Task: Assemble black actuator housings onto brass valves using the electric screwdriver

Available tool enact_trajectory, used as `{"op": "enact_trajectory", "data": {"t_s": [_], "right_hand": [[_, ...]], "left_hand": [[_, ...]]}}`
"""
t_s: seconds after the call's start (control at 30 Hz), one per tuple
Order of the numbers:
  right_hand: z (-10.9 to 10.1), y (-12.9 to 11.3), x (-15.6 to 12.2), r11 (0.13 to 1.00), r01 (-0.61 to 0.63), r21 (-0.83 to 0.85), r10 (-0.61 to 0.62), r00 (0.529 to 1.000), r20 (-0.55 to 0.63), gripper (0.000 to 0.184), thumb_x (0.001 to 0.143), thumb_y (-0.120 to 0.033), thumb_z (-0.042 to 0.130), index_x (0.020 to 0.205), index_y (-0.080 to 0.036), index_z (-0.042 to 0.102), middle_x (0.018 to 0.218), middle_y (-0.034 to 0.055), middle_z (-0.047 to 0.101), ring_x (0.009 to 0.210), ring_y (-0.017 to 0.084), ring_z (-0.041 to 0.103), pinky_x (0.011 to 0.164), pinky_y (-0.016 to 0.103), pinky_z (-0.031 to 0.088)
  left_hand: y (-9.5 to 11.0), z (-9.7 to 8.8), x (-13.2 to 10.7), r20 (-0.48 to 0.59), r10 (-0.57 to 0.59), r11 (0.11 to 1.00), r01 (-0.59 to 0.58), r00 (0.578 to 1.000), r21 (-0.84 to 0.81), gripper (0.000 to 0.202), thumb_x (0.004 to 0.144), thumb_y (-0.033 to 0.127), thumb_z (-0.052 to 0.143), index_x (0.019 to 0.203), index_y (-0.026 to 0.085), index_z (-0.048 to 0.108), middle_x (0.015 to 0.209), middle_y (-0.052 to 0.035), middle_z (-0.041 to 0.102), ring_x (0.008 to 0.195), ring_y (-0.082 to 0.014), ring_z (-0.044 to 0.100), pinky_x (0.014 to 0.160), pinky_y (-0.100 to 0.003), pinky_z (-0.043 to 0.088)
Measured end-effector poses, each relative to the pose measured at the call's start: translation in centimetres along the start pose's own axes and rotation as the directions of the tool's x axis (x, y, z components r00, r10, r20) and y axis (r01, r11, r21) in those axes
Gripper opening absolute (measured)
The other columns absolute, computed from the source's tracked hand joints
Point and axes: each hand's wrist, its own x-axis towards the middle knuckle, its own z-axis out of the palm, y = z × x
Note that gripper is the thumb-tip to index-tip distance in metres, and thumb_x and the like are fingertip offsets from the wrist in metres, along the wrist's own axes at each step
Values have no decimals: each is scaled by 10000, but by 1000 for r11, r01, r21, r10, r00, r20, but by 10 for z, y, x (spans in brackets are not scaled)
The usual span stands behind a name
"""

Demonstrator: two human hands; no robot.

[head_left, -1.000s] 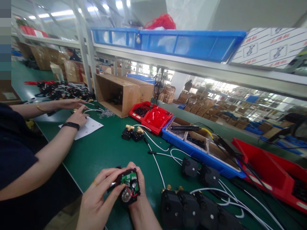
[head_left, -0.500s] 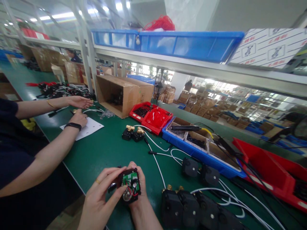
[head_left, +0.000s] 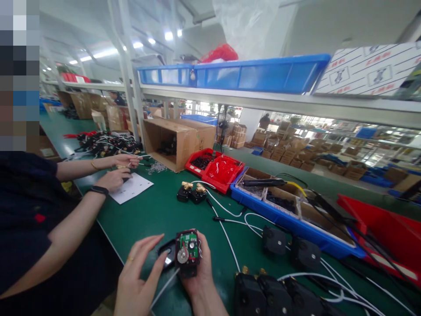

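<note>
- On the near side of the green bench [head_left: 171, 215], in the head view, the person's right hand [head_left: 206, 265] is closed around an open black housing [head_left: 188, 271], held raised with its open face turned toward the camera; most of the fingers are hidden behind it.
- Inside the housing show a green circuit board [head_left: 194, 239], red wire and a round silvery part [head_left: 183, 255].
- Just left of the housing, the left hand [head_left: 140, 274] has its thumb and fingers spread apart, gripping nothing.
- A black cover [head_left: 167, 255] shows between those fingertips and the housing; whether they touch it, I cannot tell.
- A pale cable [head_left: 164, 289] runs down and left from the housing, past the left thumb.
- Ahead stand two black units with brass fittings [head_left: 187, 186], near a red bin [head_left: 226, 169].
- To the right, a black-handled tool [head_left: 263, 182] lies across a blue tray [head_left: 279, 219] with compartments.
- Nearer, at lower right, more black housings [head_left: 250, 295] stand in a row, white cables beside them.
- At left, a co-worker's two hands [head_left: 116, 180] work near a white sheet [head_left: 134, 189].
</note>
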Motion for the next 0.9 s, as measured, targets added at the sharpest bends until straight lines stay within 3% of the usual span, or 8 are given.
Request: {"op": "enact_trajectory", "data": {"t_s": [0.1, 0.2, 0.3, 0.37, 0.5, 0.63, 0.77, 0.9], "right_hand": [[1, 1, 2, 998, -13, 69, 14, 1000, -23, 270, 738, -409, 795, 791, -163, 698, 733, 29, 735, 661, 179, 679, 657, 293, 543], [6, 0, 0, 992, -23, 126, 25, 1000, -11, 342, 643, -422, 881, 808, -164, 729, 775, 31, 761, 678, 175, 689, 666, 287, 550], [7, -2, -4, 985, -72, 159, 70, 997, 18, 461, 486, -437, 969, 787, -168, 747, 778, 29, 771, 699, 184, 704, 681, 289, 561], [2, -3, -4, 984, -102, 148, 101, 995, 14, 496, 445, -420, 992, 800, -164, 760, 796, 36, 779, 729, 198, 721, 707, 299, 573], [-15, -5, 6, 990, -91, 103, 86, 995, 54, 407, 581, -363, 954, 875, -150, 770, 875, 48, 790, 798, 198, 735, 787, 320, 588], [-26, -8, 13, 989, -113, 92, 106, 991, 83, 359, 633, -353, 927, 872, -140, 764, 874, 59, 788, 793, 207, 737, 816, 362, 599], [-26, -6, 15, 992, -97, 82, 90, 992, 86, 303, 666, -326, 905, 866, -153, 757, 881, 52, 787, 827, 210, 747, 783, 340, 603], [-17, -3, 11, 995, -49, 88, 40, 994, 104, 328, 678, -407, 901, 847, -176, 741, 866, 36, 780, 807, 198, 743, 728, 309, 592]], "left_hand": [[-23, 2, -3, 12, -52, 998, 52, 999, 47, 409, 851, 565, 640, 1104, 258, 735, 1158, -109, 695, 1099, -309, 669, 998, -502, 539], [-40, 10, -8, 121, -93, 996, 93, 988, 5, 454, 814, 530, 672, 1175, 257, 717, 1240, -126, 675, 1173, -335, 639, 1032, -556, 514], [-44, 17, -12, 256, -143, 986, 160, 956, -47, 449, 800, 420, 674, 1213, 247, 703, 1287, -142, 664, 1224, -352, 610, 1077, -600, 462], [-40, 21, -11, 317, -153, 979, 187, 936, -80, 458, 786, 328, 664, 1232, 230, 696, 1280, -149, 673, 1219, -342, 613, 1080, -574, 460], [-30, 27, -3, 331, -145, 982, 177, 932, -68, 366, 718, 207, 690, 1078, 235, 750, 1119, -107, 739, 1090, -301, 669, 992, -464, 529], [-28, 30, 2, 308, -158, 981, 185, 938, -62, 323, 692, 173, 685, 1004, 215, 754, 1038, -108, 746, 1009, -300, 683, 931, -444, 547], [-30, 36, 5, 249, -184, 980, 196, 951, -22, 326, 690, 142, 628, 994, 192, 736, 1037, -118, 731, 1024, -311, 667, 941, -474, 525], [-30, 46, 10, 193, -193, 981, 189, 962, 35, 301, 696, 117, 579, 952, 192, 720, 1001, -115, 720, 1002, -310, 656, 914, -476, 519]]}}
